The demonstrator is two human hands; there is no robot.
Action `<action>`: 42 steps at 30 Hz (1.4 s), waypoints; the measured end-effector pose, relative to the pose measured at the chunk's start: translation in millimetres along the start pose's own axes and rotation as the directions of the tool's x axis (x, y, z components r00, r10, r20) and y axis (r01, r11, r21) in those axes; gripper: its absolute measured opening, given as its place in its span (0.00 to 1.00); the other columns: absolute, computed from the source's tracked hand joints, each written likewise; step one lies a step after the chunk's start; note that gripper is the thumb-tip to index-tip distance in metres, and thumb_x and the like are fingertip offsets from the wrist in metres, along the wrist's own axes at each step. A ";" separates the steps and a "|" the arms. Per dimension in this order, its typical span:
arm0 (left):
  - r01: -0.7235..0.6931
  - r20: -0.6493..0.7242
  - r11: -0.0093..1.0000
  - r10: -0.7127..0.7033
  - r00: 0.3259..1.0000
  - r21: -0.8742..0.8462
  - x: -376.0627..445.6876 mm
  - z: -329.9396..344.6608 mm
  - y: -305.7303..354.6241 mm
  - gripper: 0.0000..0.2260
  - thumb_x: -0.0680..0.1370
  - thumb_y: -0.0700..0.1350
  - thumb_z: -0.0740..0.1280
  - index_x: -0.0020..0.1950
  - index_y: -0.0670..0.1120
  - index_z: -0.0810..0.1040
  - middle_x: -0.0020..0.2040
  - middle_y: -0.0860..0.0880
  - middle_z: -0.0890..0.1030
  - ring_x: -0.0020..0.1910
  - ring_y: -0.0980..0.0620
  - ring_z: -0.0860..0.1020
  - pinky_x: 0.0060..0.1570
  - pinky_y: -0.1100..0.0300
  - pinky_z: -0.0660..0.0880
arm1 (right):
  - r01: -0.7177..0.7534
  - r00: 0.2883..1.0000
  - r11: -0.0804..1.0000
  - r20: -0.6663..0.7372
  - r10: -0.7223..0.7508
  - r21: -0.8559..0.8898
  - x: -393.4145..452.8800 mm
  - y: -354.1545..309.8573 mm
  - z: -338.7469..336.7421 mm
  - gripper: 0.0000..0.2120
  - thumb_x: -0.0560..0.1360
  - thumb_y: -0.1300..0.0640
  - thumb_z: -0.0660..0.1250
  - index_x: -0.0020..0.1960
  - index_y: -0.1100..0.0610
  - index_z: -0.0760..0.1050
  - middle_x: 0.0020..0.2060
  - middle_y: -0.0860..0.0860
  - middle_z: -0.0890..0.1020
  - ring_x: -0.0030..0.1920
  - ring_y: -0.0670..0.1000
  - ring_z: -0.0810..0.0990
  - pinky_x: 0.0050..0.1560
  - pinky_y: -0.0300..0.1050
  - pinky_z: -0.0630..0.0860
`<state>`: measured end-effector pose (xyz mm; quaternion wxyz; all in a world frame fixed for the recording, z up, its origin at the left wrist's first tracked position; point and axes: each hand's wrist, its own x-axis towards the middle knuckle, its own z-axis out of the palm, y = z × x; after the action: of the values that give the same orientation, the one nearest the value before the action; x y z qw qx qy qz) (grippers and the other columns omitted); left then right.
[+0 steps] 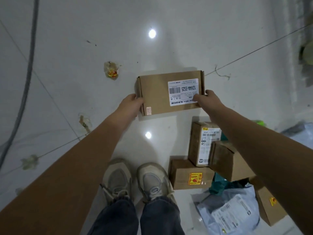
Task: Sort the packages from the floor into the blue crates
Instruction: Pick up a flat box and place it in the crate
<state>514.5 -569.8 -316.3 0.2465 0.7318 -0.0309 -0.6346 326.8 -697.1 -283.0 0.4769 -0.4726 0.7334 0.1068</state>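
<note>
I hold a flat brown cardboard box with a white shipping label above the pale tiled floor, in front of my feet. My left hand grips its left edge and my right hand grips its right edge, thumb over the label. Lower right on the floor lies a pile of packages: a labelled brown box, a box with an orange sticker, another brown box, a grey plastic mailer and a box with a yellow sticker. No blue crate is in view.
My two shoes stand on the floor just left of the pile. A grey cable runs along the left. Scraps of wrapper and debris lie on the tiles. Something green sits at the right edge.
</note>
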 end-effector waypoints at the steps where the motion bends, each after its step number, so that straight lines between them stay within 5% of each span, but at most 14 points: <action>1: -0.011 0.006 1.000 0.011 1.000 -0.014 0.1 2.6 1.7 0.15 0.77 0.45 0.61 0.63 0.44 0.73 0.52 0.47 0.78 0.43 0.54 0.76 0.40 0.63 0.72 | -0.025 1.000 0.999 -0.002 0.026 0.045 0.6 -1.1 -0.2 0.27 0.75 0.60 0.62 0.72 0.61 0.60 0.64 0.57 0.74 0.54 0.53 0.75 0.44 0.37 0.70; 8: 0.008 -0.046 0.998 -0.011 0.999 -0.067 -31.7 -7.0 -7.9 0.16 0.76 0.44 0.66 0.63 0.45 0.69 0.46 0.53 0.76 0.40 0.60 0.75 0.34 0.67 0.68 | -0.048 0.999 0.978 0.024 0.044 0.202 -26.7 -0.3 -1.2 0.16 0.73 0.58 0.66 0.56 0.55 0.62 0.50 0.58 0.79 0.36 0.48 0.77 0.27 0.35 0.73; 12: -0.004 -0.079 0.998 -0.001 0.997 -0.059 -69.5 -23.0 -11.3 0.19 0.76 0.39 0.67 0.65 0.42 0.68 0.59 0.44 0.76 0.50 0.50 0.77 0.47 0.59 0.73 | -0.033 0.995 0.990 0.094 0.020 0.139 -57.0 0.6 -8.1 0.19 0.73 0.57 0.68 0.55 0.55 0.60 0.49 0.58 0.79 0.41 0.52 0.77 0.42 0.46 0.75; 17: -0.070 -0.111 0.996 0.065 0.992 -0.047 -129.9 -44.9 -4.1 0.22 0.76 0.38 0.67 0.68 0.42 0.66 0.65 0.43 0.73 0.58 0.50 0.73 0.55 0.57 0.73 | 0.095 0.987 0.995 0.127 -0.099 0.034 -107.1 -14.2 -22.4 0.22 0.73 0.60 0.68 0.61 0.54 0.61 0.45 0.51 0.77 0.39 0.44 0.75 0.37 0.36 0.70; 20: -0.103 -0.160 0.992 0.090 0.983 -0.075 -174.5 -58.4 2.9 0.25 0.75 0.37 0.68 0.71 0.43 0.64 0.68 0.43 0.71 0.59 0.51 0.72 0.56 0.58 0.71 | 0.201 0.964 0.980 0.172 -0.200 0.014 -145.3 -30.0 -33.7 0.32 0.73 0.60 0.69 0.71 0.51 0.57 0.46 0.47 0.76 0.45 0.43 0.76 0.40 0.33 0.70; 26: -0.128 -0.282 0.926 0.024 0.959 -0.356 -267.5 -92.2 6.7 0.29 0.73 0.33 0.69 0.72 0.46 0.64 0.68 0.41 0.71 0.55 0.50 0.74 0.53 0.58 0.73 | 0.304 0.917 0.952 0.255 -0.306 0.047 -229.2 -69.9 -46.7 0.29 0.73 0.59 0.70 0.70 0.49 0.63 0.47 0.45 0.76 0.51 0.48 0.77 0.41 0.34 0.73; 31: -0.253 -0.402 0.708 -0.047 0.915 -0.660 -344.8 -121.5 15.1 0.28 0.72 0.29 0.64 0.68 0.49 0.67 0.47 0.49 0.81 0.37 0.56 0.79 0.26 0.72 0.73 | 0.489 0.828 0.869 0.270 -0.491 0.077 -306.2 -101.5 -50.6 0.26 0.73 0.55 0.70 0.67 0.45 0.64 0.55 0.49 0.79 0.57 0.52 0.78 0.50 0.40 0.76; 36: -0.381 -0.514 0.564 -0.090 0.853 -0.732 -426.9 -152.0 1.4 0.21 0.72 0.33 0.65 0.62 0.49 0.73 0.40 0.52 0.82 0.31 0.59 0.81 0.28 0.66 0.75 | 0.648 0.707 0.760 0.332 -0.625 0.050 -381.3 -118.5 -47.2 0.24 0.73 0.50 0.69 0.63 0.37 0.62 0.59 0.49 0.78 0.59 0.51 0.77 0.57 0.49 0.76; 39: -0.441 -0.584 0.555 -0.102 0.805 -0.705 -474.9 -164.0 -17.8 0.17 0.75 0.42 0.68 0.62 0.49 0.73 0.47 0.51 0.81 0.40 0.56 0.80 0.33 0.64 0.73 | 0.712 0.632 0.700 0.388 -0.671 0.050 -421.7 -126.5 -41.1 0.24 0.73 0.49 0.69 0.62 0.35 0.62 0.58 0.47 0.78 0.56 0.48 0.78 0.48 0.38 0.78; 42: -0.485 -0.706 0.663 -0.094 0.702 -0.571 -525.6 -169.5 -42.5 0.12 0.75 0.49 0.68 0.57 0.55 0.70 0.49 0.55 0.79 0.43 0.59 0.78 0.35 0.66 0.71 | 0.768 0.542 0.636 0.452 -0.708 0.074 -465.0 -132.0 -32.1 0.23 0.71 0.49 0.69 0.60 0.33 0.64 0.55 0.46 0.80 0.53 0.45 0.80 0.42 0.32 0.79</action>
<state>561.9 -289.9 159.3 0.5794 0.7433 0.2291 -0.2436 458.3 -511.7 144.8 0.5970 -0.7306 0.3280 0.0482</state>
